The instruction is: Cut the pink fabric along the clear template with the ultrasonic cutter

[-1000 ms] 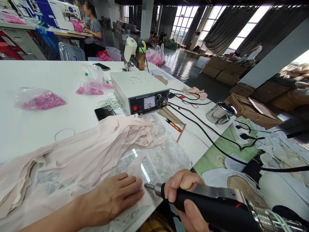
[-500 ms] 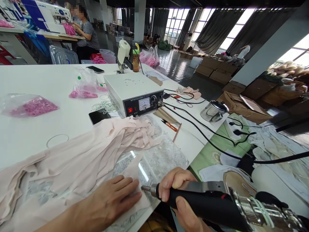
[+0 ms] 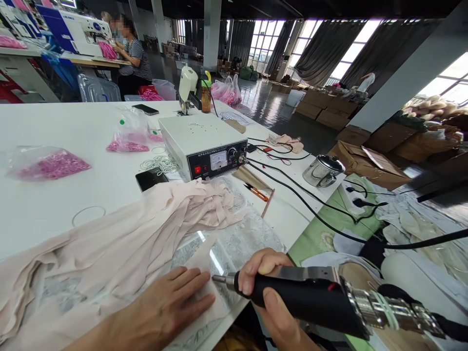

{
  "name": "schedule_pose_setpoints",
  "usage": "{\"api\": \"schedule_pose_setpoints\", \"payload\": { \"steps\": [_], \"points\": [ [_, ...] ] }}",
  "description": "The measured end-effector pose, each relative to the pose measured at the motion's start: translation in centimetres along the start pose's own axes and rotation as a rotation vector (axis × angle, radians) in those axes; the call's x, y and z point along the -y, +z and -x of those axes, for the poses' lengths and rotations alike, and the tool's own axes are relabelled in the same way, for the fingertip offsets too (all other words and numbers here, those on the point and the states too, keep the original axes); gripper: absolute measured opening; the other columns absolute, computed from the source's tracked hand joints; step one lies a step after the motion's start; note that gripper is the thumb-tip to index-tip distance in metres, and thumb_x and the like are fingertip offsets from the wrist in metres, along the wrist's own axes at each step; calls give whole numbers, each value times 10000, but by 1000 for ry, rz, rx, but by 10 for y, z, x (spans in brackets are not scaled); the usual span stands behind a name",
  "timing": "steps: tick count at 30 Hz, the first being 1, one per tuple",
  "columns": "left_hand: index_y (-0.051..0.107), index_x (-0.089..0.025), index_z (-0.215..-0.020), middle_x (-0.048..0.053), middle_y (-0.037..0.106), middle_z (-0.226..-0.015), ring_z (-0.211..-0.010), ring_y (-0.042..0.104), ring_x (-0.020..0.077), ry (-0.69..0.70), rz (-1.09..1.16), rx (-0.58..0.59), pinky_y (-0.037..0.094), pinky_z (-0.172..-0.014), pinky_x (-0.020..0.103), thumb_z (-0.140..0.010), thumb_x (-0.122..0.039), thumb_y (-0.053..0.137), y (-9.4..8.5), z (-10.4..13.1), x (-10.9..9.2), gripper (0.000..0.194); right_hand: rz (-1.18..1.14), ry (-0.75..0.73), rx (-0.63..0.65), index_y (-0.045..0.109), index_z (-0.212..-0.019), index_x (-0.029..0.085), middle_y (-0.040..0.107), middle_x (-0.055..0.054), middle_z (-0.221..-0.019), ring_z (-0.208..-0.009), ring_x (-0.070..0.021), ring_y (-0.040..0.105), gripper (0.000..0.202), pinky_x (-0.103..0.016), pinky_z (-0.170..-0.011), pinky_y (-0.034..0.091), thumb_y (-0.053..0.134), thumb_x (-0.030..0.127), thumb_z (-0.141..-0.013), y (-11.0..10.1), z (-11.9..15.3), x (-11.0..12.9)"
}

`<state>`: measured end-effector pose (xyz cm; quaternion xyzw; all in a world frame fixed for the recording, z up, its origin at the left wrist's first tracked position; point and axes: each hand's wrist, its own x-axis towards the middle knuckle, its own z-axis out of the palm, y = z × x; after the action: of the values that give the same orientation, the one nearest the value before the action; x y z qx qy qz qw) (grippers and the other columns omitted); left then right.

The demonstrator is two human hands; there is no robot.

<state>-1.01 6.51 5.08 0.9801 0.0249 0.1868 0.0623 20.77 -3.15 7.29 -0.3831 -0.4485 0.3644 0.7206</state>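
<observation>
My left hand (image 3: 175, 304) lies flat with fingers stretched out, pressing a pale pink fabric piece (image 3: 204, 256) onto a clear, glassy plate (image 3: 252, 234). My right hand (image 3: 270, 292) is wrapped round a black handheld ultrasonic cutter (image 3: 307, 300). Its metal tip (image 3: 221, 279) points left and sits at the fabric by my left fingertips; whether it touches cannot be made out. A heap of pale pink fabric strips (image 3: 146, 219) spreads over the plate and table to the left. Behind it stands the white control box (image 3: 204, 139) with a red switch and a dial.
Orange thread snips (image 3: 258, 191) lie right of the box. Black cables (image 3: 310, 207) run from it across the table's right edge. A glass mug (image 3: 323, 170), a phone (image 3: 150, 179), bags of pink bits (image 3: 54, 163) and a small machine (image 3: 188, 87) stand around. A co-worker (image 3: 135, 56) sits beyond.
The cutter's rear end has swung slightly up and left in my right hand, its tip staying by my left fingers. The left hand has barely moved; the view has tilted a little.
</observation>
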Motion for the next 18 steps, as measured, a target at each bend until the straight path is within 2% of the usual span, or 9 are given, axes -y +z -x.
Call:
{"api": "schedule_pose_setpoints", "payload": {
  "steps": [4,11,18],
  "points": [
    [620,-188,-1289,163,597,-1305,-1117,586,283,-3,0,-2,473,-926,404,-1006,-65,392,2,1,1,383,9,-61,10,529,-998,272,580,-16,-879,-587,-139,589,203,-333,-578,540,609,442,-922,2,-5,-3],
    [624,-187,-1298,156,589,-1316,-1166,552,278,28,-32,16,444,-955,392,-1033,-72,300,-4,-3,3,433,27,-40,1,525,-951,278,589,-7,-854,-578,-140,575,220,-340,-589,539,644,456,-903,2,-5,-7],
    [637,-208,-1285,125,633,-1293,-1165,575,274,24,-60,35,449,-959,383,-986,-57,411,-15,-8,1,404,-39,-80,-33,539,-1009,284,586,-7,-876,-579,-131,563,179,-313,-566,521,604,432,-931,6,-4,-8]
  ]
}}
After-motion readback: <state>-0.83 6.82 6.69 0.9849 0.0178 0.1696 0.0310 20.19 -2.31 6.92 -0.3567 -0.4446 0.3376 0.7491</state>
